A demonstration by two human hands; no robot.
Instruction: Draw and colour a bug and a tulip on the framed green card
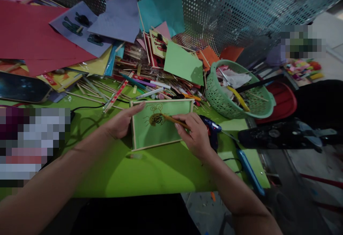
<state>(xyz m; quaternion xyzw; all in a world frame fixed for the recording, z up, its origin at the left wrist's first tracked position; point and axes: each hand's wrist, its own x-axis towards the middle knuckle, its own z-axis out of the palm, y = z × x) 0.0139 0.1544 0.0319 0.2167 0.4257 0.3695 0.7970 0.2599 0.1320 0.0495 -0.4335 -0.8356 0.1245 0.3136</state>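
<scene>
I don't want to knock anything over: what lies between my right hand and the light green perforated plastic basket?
The head view shows what looks like a dark blue glue gun there, between your right hand and the basket.

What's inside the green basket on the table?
In the basket I can see crumpled white scraps and part of a yellow-handled tool. Whatever lies beneath them is covered, so I can't tell what's at the bottom.
</scene>
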